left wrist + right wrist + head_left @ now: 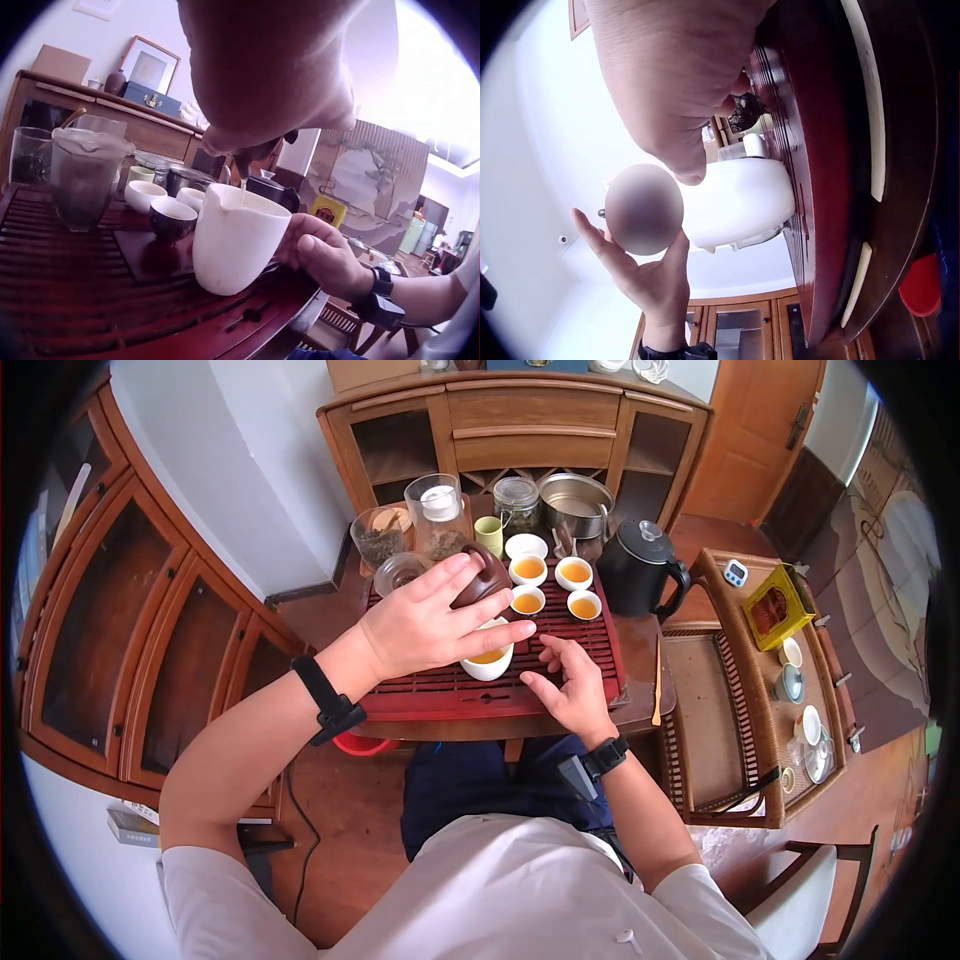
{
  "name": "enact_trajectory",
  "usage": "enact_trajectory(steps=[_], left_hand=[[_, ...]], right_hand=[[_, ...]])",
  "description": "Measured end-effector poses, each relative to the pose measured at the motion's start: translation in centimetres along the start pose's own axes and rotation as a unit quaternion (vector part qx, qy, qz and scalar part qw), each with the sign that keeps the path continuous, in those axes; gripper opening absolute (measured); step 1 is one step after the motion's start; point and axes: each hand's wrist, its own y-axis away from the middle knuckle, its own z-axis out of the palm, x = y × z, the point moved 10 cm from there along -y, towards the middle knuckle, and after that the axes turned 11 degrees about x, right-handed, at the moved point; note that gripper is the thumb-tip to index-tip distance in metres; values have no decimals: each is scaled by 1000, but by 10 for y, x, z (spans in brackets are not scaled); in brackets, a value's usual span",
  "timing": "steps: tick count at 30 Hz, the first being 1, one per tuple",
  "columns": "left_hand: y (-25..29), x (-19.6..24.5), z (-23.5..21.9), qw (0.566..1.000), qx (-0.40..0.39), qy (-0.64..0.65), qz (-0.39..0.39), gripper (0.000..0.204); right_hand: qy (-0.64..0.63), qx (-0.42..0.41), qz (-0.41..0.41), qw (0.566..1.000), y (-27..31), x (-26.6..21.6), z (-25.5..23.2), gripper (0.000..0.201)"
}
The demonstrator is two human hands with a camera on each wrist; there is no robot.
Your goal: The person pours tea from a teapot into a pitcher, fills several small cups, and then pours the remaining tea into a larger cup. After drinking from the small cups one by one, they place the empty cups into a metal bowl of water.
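The dark brown teapot point(482, 578) is held up above the tray, tipped over a white pitcher point(487, 669), and in the left wrist view a thin stream drops from its spout into the pitcher. Of the two hands, the left hand point(425, 622) grips the teapot, its fingers spread around the body; the right hand point(575, 688) holds nothing, its fingers loosely bent and parted, just beside the pitcher. Amber liquid shows inside the pitcher, which stands upright near the front edge of the slatted red tray point(430, 706). Behind it on the tray are four small cups point(527, 602) of amber liquid, with a white bowl point(526, 547) beyond them. A glass vessel point(398, 571) sits near the left hand. Farther back are two glass containers point(381, 546), a green cup point(489, 533), a lidded jar point(517, 508) and a metal pot point(577, 508). To the right, a black kettle point(636, 572) and a slim wooden stick point(658, 685) are on the worktop point(645, 708). Alongside it, a wicker cart point(715, 585) carries a yellow box point(778, 608), a timer point(735, 572) and more cups.
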Motion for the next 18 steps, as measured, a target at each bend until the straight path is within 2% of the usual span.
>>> enact_trajectory(steps=[18], left_hand=[[-11,-15,-7,999,-9,-23,24,47]], right_hand=[[14,3,0,1000,0,-1,-1,59]])
